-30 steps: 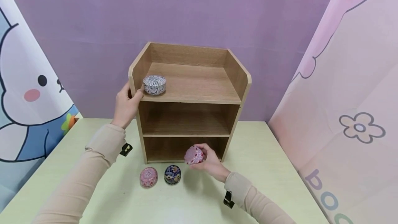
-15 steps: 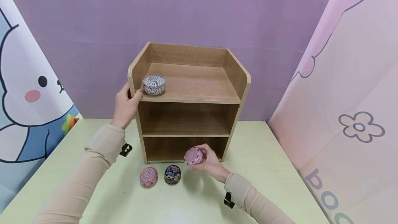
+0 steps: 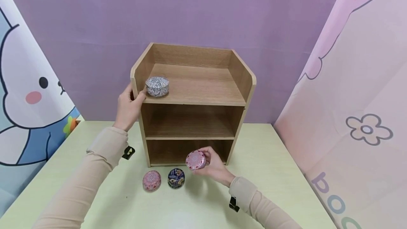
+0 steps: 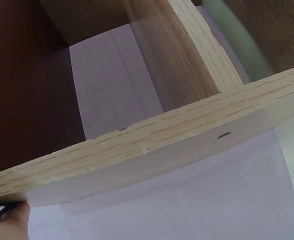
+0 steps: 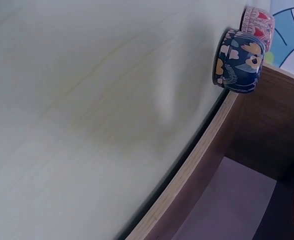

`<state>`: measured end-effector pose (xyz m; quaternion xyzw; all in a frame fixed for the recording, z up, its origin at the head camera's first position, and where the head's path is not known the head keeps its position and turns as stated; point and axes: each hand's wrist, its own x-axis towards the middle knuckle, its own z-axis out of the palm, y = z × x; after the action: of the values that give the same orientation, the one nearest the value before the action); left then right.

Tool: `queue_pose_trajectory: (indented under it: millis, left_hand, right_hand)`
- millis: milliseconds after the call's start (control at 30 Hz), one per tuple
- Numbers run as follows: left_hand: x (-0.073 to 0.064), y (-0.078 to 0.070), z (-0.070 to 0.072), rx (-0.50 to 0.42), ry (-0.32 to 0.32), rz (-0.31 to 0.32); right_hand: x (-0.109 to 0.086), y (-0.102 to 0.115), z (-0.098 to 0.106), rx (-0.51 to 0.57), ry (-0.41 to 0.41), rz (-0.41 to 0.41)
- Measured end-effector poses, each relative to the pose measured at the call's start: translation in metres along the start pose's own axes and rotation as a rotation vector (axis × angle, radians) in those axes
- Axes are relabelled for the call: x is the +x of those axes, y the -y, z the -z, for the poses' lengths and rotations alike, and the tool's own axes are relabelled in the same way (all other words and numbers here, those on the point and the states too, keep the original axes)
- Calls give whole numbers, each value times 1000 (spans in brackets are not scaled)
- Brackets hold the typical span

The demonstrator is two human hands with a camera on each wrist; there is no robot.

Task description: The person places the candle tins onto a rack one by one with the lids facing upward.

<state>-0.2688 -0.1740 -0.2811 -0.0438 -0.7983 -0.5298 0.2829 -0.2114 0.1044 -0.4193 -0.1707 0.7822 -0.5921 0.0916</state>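
My left hand [image 3: 128, 109] grips the left side panel of a small wooden shelf [image 3: 197, 103], with the thumb at the front edge by the top board. Near that thumb a black-and-white patterned tin [image 3: 157, 87] stands on the top board. In front of the bottom compartment, my right hand [image 3: 216, 167] holds a round pink patterned tin [image 3: 195, 160] above the table, its lid facing the head camera. To its left on the table are a dark blue floral tin [image 3: 176, 178] and another pink tin [image 3: 152, 181]. The right wrist view shows the blue tin [image 5: 239, 61] beside the shelf's bottom edge.
The shelf stands on a pale table [image 3: 270, 172] in front of a purple backdrop [image 3: 203, 13]. Printed panels flank the table, a cartoon one [image 3: 28, 80] on the left and a pink flowered one [image 3: 353, 91] on the right.
The pink tin in my right hand has tilted so its lid faces the head camera more, and it has shifted slightly left. My left hand stays on the shelf.
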Motion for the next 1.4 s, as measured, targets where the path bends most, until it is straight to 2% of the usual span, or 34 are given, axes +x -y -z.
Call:
queue_pose_trajectory:
  millis: [367, 933, 1167, 1400]
  left_hand:
    - [0, -1, 0, 4, -2, 10]
    - [2, 1, -1, 7, -20, -8]
    - [3, 1, -2, 10, -20, -8]
    - [2, 1, -1, 14, -24, -5]
  right_hand:
    - [0, 3, 1, -33, 41, 21]
    - [-3, 8, 2, -59, 32, 6]
    - [-3, 23, 4, -59, 30, 50]
    - [1, 26, 6, -63, 4, 64]
